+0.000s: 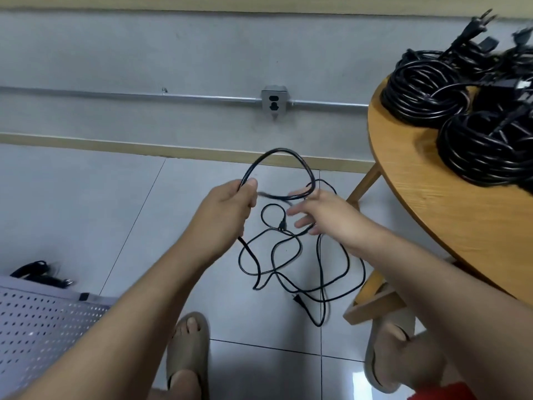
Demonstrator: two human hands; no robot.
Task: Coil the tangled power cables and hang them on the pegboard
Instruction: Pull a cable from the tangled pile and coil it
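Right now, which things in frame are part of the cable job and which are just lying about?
Job:
black cable, gripped by the left hand, with the right hand open at its loop
coiled cables
pegboard

Just there:
wall socket
round wooden table under the coils
sandals

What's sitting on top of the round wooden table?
Several coiled black cables with plugs piled on the table. The tabletop beneath the coils is covered, and the pile runs out of frame.
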